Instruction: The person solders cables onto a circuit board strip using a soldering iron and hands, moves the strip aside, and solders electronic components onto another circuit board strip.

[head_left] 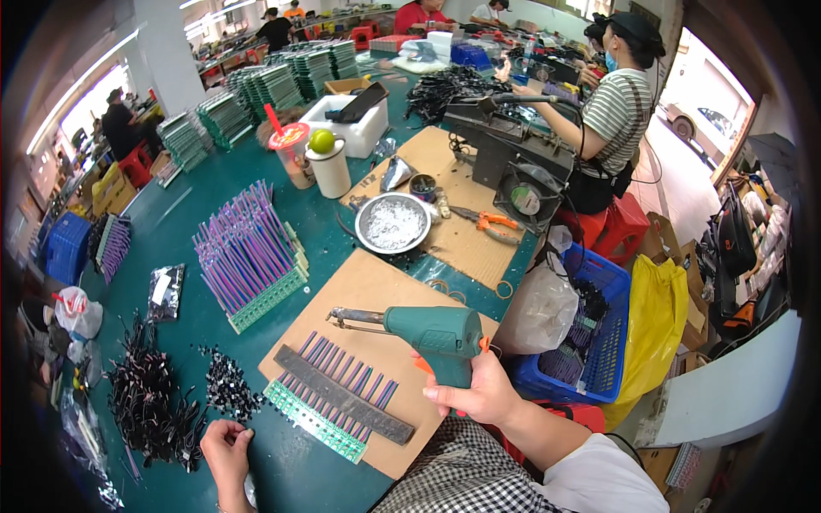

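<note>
My right hand (481,395) grips the handle of a green soldering gun (434,332) with an orange trigger. Its metal tip points left, above a cardboard sheet (376,278). On that sheet lies a green circuit board strip (312,421) with rows of purple, blue and dark wires. A dark flat bar (342,393) rests across the wires. My left hand (226,455) is low over the green table, fingers curled together; whatever they hold is hidden. Just beyond it is a pile of small black parts (231,385). A heap of black cables (154,398) lies to its left.
Wired boards (252,256) stand behind the cardboard. Farther back are a metal bowl (392,223), orange-handled pliers (486,221), a cup with a red straw (292,152) and stacked green boards (265,94). A blue crate (611,342) stands at right; a co-worker (620,111) works beyond.
</note>
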### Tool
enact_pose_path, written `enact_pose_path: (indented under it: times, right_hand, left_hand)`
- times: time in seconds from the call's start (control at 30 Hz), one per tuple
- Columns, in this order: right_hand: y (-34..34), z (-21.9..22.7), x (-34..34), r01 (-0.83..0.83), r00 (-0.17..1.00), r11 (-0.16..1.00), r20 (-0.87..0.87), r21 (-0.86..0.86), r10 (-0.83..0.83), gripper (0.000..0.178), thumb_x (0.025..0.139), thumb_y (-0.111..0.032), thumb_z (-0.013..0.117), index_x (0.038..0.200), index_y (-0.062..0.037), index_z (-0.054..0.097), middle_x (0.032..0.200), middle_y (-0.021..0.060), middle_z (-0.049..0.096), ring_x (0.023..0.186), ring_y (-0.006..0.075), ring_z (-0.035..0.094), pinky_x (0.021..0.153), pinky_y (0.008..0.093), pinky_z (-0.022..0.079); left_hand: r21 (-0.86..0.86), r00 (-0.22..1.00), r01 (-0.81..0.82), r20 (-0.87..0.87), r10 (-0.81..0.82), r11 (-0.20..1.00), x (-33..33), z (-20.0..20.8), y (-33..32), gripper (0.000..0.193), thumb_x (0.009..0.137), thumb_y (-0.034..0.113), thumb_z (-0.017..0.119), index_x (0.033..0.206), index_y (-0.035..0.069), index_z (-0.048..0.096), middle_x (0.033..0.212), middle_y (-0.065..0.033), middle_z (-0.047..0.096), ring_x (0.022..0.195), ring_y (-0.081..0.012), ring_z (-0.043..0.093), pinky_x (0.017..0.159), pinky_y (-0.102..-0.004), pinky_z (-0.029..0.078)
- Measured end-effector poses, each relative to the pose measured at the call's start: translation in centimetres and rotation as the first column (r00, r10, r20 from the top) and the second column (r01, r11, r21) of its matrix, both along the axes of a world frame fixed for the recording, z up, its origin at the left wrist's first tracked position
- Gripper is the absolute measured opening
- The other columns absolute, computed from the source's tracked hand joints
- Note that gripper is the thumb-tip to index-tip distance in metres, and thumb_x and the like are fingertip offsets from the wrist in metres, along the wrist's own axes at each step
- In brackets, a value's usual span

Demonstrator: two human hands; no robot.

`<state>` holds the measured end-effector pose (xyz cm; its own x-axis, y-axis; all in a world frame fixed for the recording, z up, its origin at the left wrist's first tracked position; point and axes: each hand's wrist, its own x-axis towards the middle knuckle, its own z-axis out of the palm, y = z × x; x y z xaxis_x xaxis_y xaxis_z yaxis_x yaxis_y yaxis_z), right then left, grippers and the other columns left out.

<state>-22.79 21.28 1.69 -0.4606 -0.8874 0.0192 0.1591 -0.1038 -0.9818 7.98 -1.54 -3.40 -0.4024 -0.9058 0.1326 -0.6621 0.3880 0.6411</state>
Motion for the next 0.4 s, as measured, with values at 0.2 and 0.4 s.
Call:
enact_pose_path:
  times: [0.2, 0.4]
  right_hand:
    - [0.1, 0.4, 0.3, -0.048, 0.999, 0.999, 0.006, 0.016, 0.048, 0.049, 0.077, 0.003, 0.061, 0.121, 0.0024, 0.041, 0.107, 0.0136, 0.054, 0.062, 0.0136, 0.057, 0.05, 0.0258, 0.05]
    - [0.3, 0.3, 0.5, -0.043, 0.999, 0.998, 0.019, 0.039, 0.042, 0.049, 0.077, 0.001, 0.061, 0.122, 0.0012, 0.041, 0.107, 0.0132, 0.054, 0.061, 0.014, 0.057, 0.05, 0.0264, 0.05]
  left_hand:
    - [-0.102, 0.995, 0.011, 0.098, -0.001, 0.995, -0.1, 1.0, 0.5, 0.009, 0.071, -0.005, 0.063, 0.072, -0.003, 0.053, 0.067, -0.0117, 0.051, 0.054, -0.0182, 0.048, 0.054, -0.0284, 0.04]
    - [0.17, 0.966, -0.025, -0.248, 0.068, 0.985, -0.4, 1.3, 0.5, 0.008, 0.081, -0.004, 0.055, 0.087, -0.002, 0.059, 0.07, -0.0012, 0.053, 0.059, -0.0085, 0.045, 0.056, -0.0214, 0.038]
